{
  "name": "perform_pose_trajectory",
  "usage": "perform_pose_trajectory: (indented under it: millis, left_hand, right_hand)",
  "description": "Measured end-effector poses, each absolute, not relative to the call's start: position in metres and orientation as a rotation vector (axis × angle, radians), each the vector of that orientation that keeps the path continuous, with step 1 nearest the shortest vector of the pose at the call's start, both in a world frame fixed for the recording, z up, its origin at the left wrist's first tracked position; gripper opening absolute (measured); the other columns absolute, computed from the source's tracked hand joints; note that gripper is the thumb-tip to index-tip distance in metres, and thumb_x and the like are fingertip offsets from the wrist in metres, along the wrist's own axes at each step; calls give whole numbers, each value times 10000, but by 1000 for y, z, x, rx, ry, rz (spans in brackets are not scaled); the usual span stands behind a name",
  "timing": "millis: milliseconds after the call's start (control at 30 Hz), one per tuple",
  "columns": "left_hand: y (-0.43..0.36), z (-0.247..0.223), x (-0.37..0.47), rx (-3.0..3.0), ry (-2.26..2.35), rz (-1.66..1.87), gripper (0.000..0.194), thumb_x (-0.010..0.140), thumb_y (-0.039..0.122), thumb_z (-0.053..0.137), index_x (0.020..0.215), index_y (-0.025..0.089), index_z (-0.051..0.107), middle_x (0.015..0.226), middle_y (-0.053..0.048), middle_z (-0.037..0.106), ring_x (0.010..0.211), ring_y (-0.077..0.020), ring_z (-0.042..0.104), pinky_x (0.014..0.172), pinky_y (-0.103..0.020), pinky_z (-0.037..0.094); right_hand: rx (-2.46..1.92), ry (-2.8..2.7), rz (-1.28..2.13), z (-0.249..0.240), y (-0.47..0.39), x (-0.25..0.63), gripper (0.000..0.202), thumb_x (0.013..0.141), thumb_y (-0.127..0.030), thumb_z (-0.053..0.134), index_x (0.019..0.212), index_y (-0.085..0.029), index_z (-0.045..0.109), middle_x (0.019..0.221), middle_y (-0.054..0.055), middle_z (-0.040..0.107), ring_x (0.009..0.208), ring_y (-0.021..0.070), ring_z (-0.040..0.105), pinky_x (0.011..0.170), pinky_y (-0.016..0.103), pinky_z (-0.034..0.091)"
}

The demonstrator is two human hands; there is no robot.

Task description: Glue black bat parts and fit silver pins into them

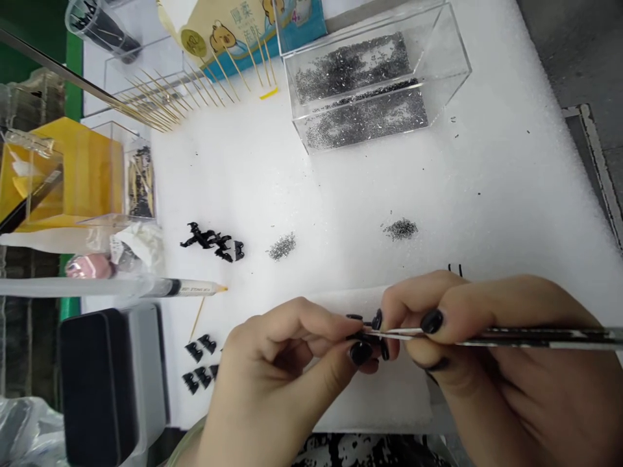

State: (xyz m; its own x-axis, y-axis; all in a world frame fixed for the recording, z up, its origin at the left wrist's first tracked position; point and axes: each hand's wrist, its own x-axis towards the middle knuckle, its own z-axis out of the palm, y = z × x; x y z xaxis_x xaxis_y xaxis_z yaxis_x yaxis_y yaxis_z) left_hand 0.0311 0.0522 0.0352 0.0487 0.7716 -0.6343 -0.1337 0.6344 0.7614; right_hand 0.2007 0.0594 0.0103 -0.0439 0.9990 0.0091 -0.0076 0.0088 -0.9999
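Just above the near edge of the white table (511,194), over a pale sheet (409,405), the fingertips of both hands meet around what looks like a small dark piece (370,338), largely hidden among the dark nails. What matters most is the line running into this spot: slim tweezers (540,337) lie almost level across the view, their long axis going from the right hand (506,331) leftward, so their tips end right at the fingertips of the left hand (292,370). The left thumb and index finger are drawn together in a pinch on the piece; the right thumb and fingers are clamped on the tweezers, well back from the tips. Whether those tips are closed on anything cannot be told, and the long axis of the piece is too hidden to read. Both hands are about equally near it, the left with its fingers, the right through the tool. Beyond the fingertips, a broad stretch of bare tabletop gives open room up to the dark bead pile (402,228) and the silver bead pile (283,246), with the clear box (452,71) well behind them. Leftward there is less room: black clips (195,351) lie just beside the left wrist, and a syringe (197,287) points in past the table's left side.
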Motion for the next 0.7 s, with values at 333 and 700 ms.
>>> perform_pose_trajectory:
  millis: [333,700]
  left_hand:
    - [55,34,32,620,1370,737,337,720,-79,767,758,256,777,708,92,799,672,-64,769,616,-4,537]
    - [55,32,33,675,1377,761,303,741,-32,773,750,271,783,726,86,804,683,-92,780,625,-37,570]
  right_hand:
    - [-1248,-1401,1227,10,50,205,181,967,-148,572,980,-327,547,916,-46,680,819,98,693,718,176,572]
    - [-1189,-1440,1268,7,52,210,221,958,-110,580,1030,-314,533,962,-32,681,857,99,694,772,172,581]
